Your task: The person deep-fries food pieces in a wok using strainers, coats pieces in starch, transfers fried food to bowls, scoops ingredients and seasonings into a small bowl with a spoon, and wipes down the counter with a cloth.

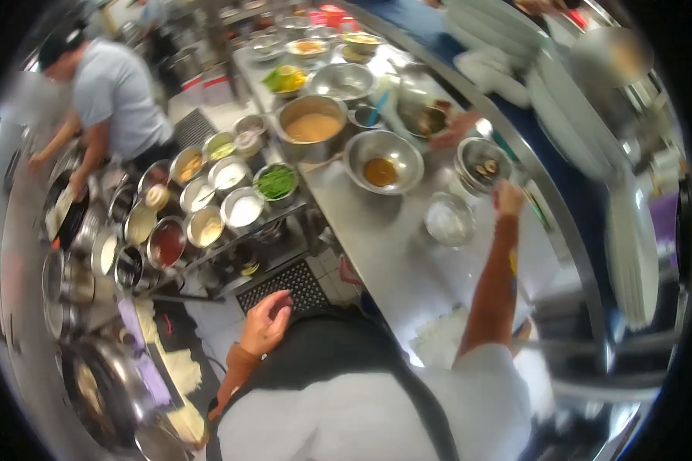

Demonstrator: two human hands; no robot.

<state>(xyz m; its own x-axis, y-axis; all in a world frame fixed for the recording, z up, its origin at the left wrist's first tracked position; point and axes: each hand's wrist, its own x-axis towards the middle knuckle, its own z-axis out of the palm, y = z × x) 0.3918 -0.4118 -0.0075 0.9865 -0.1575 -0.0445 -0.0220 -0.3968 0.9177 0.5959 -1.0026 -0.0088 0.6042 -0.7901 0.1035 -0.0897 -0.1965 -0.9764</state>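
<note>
My right hand (509,198) is stretched out over the steel counter, with its fingers closed at the near rim of a small metal bowl (469,183). Several brown and pale pieces (486,167) lie in that bowl. Just to the left of my right hand stands a bowl of white contents (449,220). My left hand (266,323) hangs in front of the black apron (315,346), fingers curled in and nothing visible in them. Farther left on the counter is a large metal bowl (407,181) with brown sauce (380,171) in it.
A pot of orange-brown liquid (312,127) and more bowls line the counter. Another person's hand (455,129) reaches in from the far side. Ingredient containers (242,207) stand at left, near a co-worker (123,92) at the stove. Stacked plates (565,107) sit on the right shelf.
</note>
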